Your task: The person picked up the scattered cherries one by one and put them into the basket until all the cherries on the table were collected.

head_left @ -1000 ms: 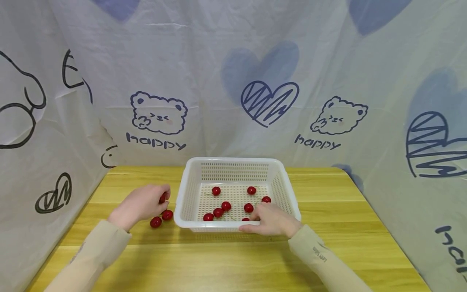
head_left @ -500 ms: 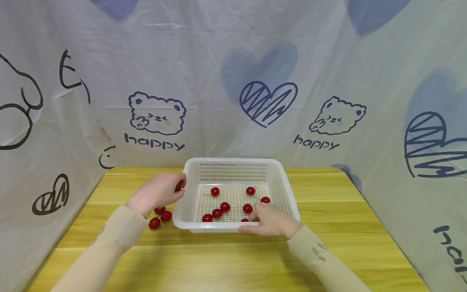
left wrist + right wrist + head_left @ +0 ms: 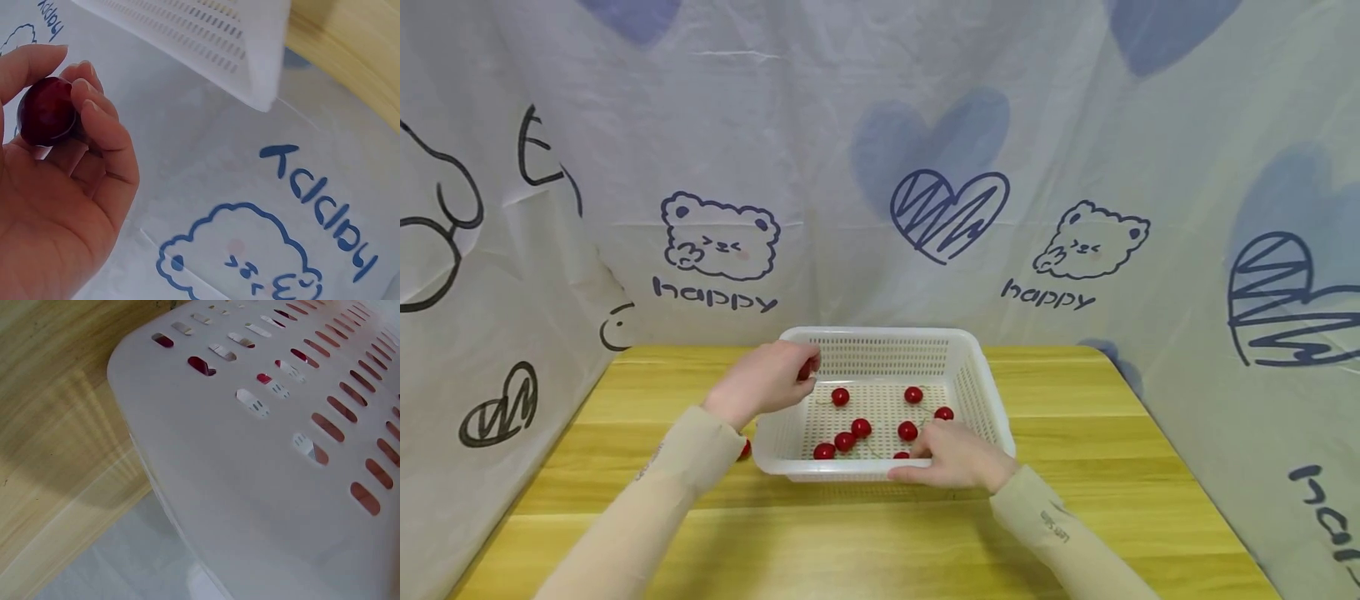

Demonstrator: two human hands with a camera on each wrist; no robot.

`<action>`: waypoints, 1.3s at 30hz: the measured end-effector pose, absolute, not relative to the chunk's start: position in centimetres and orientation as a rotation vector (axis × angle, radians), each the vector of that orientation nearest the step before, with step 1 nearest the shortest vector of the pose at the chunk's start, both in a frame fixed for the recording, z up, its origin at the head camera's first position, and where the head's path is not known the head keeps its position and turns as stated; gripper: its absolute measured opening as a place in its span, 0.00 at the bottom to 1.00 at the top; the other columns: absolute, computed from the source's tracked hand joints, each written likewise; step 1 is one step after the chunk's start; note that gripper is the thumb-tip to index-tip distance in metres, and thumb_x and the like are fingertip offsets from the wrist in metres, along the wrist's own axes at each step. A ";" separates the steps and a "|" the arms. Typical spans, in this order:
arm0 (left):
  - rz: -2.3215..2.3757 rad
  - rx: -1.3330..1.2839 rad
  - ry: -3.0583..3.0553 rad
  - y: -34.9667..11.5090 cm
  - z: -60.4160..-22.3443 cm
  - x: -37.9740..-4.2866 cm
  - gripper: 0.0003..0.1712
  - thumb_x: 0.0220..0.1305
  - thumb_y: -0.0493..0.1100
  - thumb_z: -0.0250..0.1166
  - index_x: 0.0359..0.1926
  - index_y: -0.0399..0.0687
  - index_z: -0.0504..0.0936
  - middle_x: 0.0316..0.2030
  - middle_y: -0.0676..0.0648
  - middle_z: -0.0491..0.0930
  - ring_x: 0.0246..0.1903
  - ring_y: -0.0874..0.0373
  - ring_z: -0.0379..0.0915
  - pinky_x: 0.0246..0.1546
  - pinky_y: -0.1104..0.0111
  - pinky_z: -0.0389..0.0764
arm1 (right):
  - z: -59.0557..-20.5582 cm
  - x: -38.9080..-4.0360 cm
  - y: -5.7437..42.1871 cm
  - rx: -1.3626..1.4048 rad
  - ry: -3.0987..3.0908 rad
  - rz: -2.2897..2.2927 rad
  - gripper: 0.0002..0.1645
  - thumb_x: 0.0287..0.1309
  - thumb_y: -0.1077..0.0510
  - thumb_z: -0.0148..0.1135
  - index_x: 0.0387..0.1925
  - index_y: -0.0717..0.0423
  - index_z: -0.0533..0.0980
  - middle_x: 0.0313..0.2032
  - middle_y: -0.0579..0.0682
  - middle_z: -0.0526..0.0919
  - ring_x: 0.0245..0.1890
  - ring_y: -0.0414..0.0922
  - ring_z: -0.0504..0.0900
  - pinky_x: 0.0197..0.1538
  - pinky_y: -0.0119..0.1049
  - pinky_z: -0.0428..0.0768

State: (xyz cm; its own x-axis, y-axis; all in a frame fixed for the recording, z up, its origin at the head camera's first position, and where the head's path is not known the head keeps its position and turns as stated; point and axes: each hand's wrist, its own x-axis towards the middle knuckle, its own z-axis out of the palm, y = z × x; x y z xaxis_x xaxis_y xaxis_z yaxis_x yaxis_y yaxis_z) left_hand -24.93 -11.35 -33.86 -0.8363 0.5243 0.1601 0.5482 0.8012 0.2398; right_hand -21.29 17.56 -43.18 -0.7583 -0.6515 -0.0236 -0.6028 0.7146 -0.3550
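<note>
My left hand [image 3: 763,382] is above the left side of a white plastic basket [image 3: 880,332], holding a red cherry [image 3: 47,112] between thumb and curled fingers. In the left wrist view the palm is turned towards the camera and the basket's wall [image 3: 262,75] is near the hand. At the front rim my right hand [image 3: 958,457] grips the basket, thumb outside and fingers inside. Several cherries, among them one near the middle [image 3: 861,427], lie on the basket's floor. The right wrist view is mostly filled by the slotted basket wall [image 3: 206,444], with skin and red showing through its slots.
A cherry [image 3: 745,451] on the wooden table [image 3: 850,542] left of the basket is partly hidden by the left sleeve [image 3: 700,454]. A white cloth [image 3: 835,250] printed with hearts and bears hangs behind the table and along both sides.
My left hand has lifted the cherry from the small group on the table and carried it right, over the basket. The right hand has stayed at the front rim.
</note>
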 end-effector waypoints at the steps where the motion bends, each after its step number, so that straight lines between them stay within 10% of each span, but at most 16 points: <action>1: -0.428 -0.876 -2.889 -11.1 -33.9 -25.0 0.03 0.57 0.39 0.61 0.32 0.50 0.73 0.25 0.53 0.73 0.24 0.58 0.68 0.27 0.66 0.73 | -43.2 -21.3 17.5 -1.016 2.768 -0.497 0.35 0.50 0.20 0.47 0.07 0.41 0.66 0.08 0.35 0.56 0.10 0.30 0.53 0.15 0.26 0.55; 39: -0.503 -0.872 -2.959 -5.1 -36.6 -29.5 0.04 0.60 0.41 0.61 0.32 0.52 0.73 0.26 0.53 0.75 0.25 0.59 0.70 0.29 0.69 0.73 | -43.3 -21.3 17.6 -1.039 2.771 -0.512 0.36 0.50 0.20 0.47 0.06 0.41 0.63 0.07 0.35 0.54 0.09 0.29 0.51 0.14 0.26 0.53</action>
State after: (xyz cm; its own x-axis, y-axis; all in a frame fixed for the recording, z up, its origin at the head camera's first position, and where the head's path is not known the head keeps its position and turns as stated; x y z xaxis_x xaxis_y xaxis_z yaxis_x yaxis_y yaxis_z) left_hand -29.49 -5.09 -36.63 -0.8443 0.5254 0.1052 0.5306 0.7926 0.3003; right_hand -21.31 17.62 -43.29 -0.7524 -0.6587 -0.0100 -0.6116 0.7041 -0.3609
